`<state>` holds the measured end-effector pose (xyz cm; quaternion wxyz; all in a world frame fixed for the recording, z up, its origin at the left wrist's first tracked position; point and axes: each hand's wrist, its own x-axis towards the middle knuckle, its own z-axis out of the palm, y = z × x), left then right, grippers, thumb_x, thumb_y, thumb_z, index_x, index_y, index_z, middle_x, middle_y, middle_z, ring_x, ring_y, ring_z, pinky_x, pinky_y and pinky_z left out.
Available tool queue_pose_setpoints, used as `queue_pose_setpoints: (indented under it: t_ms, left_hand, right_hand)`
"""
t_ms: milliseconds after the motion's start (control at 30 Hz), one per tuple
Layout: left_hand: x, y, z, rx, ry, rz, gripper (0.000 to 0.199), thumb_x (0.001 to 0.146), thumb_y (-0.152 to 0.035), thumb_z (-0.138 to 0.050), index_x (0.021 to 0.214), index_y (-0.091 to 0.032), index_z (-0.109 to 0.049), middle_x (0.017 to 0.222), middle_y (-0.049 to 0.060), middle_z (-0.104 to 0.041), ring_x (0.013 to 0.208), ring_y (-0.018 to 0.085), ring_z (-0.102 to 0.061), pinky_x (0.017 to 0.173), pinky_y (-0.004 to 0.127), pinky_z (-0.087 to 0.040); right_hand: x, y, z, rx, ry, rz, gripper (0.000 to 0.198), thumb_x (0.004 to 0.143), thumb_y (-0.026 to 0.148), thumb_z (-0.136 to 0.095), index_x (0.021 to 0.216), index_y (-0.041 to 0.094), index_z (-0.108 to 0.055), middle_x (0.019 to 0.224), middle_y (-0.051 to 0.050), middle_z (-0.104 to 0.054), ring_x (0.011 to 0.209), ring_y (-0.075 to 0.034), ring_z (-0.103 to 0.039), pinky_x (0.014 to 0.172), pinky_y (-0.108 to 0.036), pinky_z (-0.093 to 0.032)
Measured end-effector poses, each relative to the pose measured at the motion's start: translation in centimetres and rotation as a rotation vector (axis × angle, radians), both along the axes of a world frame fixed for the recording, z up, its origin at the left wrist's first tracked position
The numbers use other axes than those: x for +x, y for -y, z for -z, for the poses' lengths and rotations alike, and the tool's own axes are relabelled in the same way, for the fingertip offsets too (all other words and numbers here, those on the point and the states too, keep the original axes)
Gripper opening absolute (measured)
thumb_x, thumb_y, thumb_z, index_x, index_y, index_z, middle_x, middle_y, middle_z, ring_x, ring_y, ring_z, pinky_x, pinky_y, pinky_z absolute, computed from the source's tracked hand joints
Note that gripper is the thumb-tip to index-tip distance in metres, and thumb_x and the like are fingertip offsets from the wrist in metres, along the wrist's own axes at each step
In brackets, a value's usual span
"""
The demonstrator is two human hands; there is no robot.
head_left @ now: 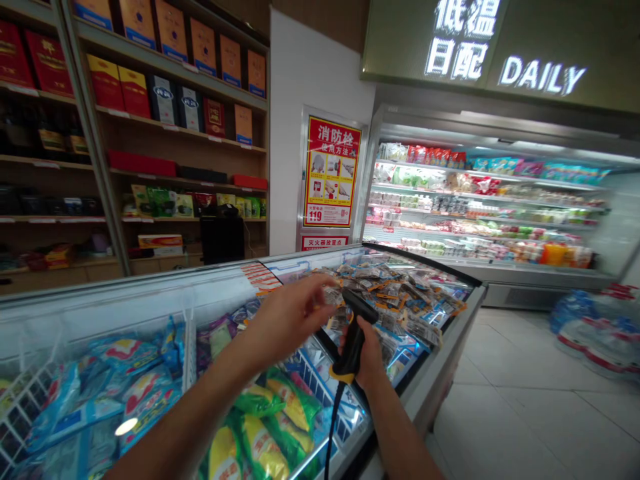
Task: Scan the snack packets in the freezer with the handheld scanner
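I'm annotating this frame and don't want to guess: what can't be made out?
All in the head view:
Right hand: partly hidden behind the scanner; far-side grip unseen.
Scanner cable: far end cut off by the bottom edge.
Brown packets: print too small and blurred.
Bottle packs: cut off by the right edge.

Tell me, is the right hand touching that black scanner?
Touching. The head view shows the right hand closed around the black scanner, with no gap between them.
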<state>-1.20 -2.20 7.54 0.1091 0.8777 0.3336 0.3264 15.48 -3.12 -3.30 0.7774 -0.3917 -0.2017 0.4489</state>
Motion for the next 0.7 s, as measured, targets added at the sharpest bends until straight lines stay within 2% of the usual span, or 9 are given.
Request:
queue_pose_setpoints:
  t_ms: [33,100,167,267,367,467,567,633,700]
  left_hand:
    - [0.1,-2.2,0.4,-0.053,-0.150,-0.151,0.040,0.071,-0.048,-0.047,0.096,-0.020,-0.061,0.084,0.008,-0.065,0.079,0.022,-0.059,0.069,0.033,-0.045]
    - [0.1,-6.2,2.5,-0.173,-0.402,-0.448,0.049,0.064,-0.057,-0.050,0.089,-0.017,-0.063,0.088,0.012,-0.065,0.085,0.029,-0.059,0.069,0.037,-0.044]
    - [0.1,-8.8,5.5,-0.266,-0.484,-0.469,0.054,0.062,-0.062,-0.047,0.089,-0.017,-0.063,0.095,0.014,-0.065,0.089,0.031,-0.058,0.071,0.037,-0.043]
    - [0.0,-10.6,8.9,-0.285,-0.434,-0.509,0.050,0.059,-0.054,-0.053,0.092,-0.017,-0.062,0.099,0.015,-0.064,0.091,0.032,-0.058,0.068,0.036,-0.043]
    - [-0.4,-11.7,10.1,-0.360,-0.323,-0.437,0.032,0.058,-0.040,-0.057,0.076,-0.014,-0.062,0.083,0.012,-0.066,0.081,0.028,-0.060,0.060,0.030,-0.041]
    - [-0.8,-12.8,10.4,-0.567,-0.075,-0.259,0.014,0.056,-0.029,-0.056,0.059,-0.015,-0.057,0.057,0.002,-0.059,0.060,0.019,-0.057,0.050,0.024,-0.037]
    - [-0.2,-12.9,10.4,-0.761,0.273,-0.169,0.013,0.055,-0.026,-0.055,0.064,-0.016,-0.054,0.050,-0.005,-0.051,0.046,0.011,-0.047,0.044,0.021,-0.032]
    - [0.8,-12.5,10.3,-0.806,0.431,-0.132,0.015,0.055,-0.024,-0.055,0.068,-0.017,-0.053,0.050,-0.006,-0.050,0.045,0.008,-0.044,0.043,0.019,-0.032]
    - [2.0,-12.1,10.3,-0.800,0.498,-0.095,0.015,0.055,-0.021,-0.056,0.068,-0.016,-0.052,0.050,-0.007,-0.049,0.045,0.007,-0.043,0.044,0.018,-0.031]
  right_hand:
    - [0.0,0.0,0.0,0.012,-0.031,-0.023,0.027,0.063,0.043,-0.058,0.068,0.017,-0.053,0.046,0.003,-0.054,0.037,-0.010,-0.047,0.034,-0.020,-0.038]
    - [0.1,0.0,0.0,0.023,-0.082,-0.050,0.026,0.062,0.040,-0.059,0.072,0.017,-0.053,0.047,0.004,-0.054,0.038,-0.009,-0.048,0.035,-0.019,-0.038]
    - [0.1,0.0,0.0,0.020,-0.097,-0.055,0.026,0.062,0.039,-0.059,0.072,0.017,-0.052,0.047,0.004,-0.054,0.037,-0.009,-0.047,0.034,-0.019,-0.037]
    - [0.2,0.1,0.0,0.012,-0.106,-0.058,0.026,0.062,0.040,-0.059,0.072,0.017,-0.052,0.046,0.004,-0.053,0.036,-0.008,-0.046,0.032,-0.018,-0.035]
    - [0.1,0.0,0.1,-0.001,-0.106,-0.080,0.027,0.063,0.041,-0.058,0.071,0.016,-0.053,0.045,0.004,-0.052,0.035,-0.009,-0.045,0.032,-0.019,-0.035]
    - [0.0,0.0,-0.1,-0.018,-0.116,-0.143,0.027,0.064,0.041,-0.058,0.073,0.016,-0.055,0.046,0.003,-0.052,0.037,-0.009,-0.046,0.033,-0.019,-0.036]
    - [-0.3,0.2,-0.6,-0.003,-0.144,-0.209,0.027,0.065,0.041,-0.057,0.076,0.016,-0.056,0.050,0.003,-0.053,0.039,-0.009,-0.048,0.035,-0.019,-0.037]
    - [-0.4,0.5,-1.1,0.013,-0.161,-0.246,0.028,0.065,0.041,-0.057,0.078,0.016,-0.056,0.051,0.003,-0.054,0.040,-0.009,-0.048,0.036,-0.020,-0.038]
    - [-0.4,0.9,-1.6,0.012,-0.166,-0.273,0.029,0.066,0.041,-0.057,0.078,0.015,-0.057,0.050,0.002,-0.054,0.040,-0.009,-0.048,0.037,-0.020,-0.038]
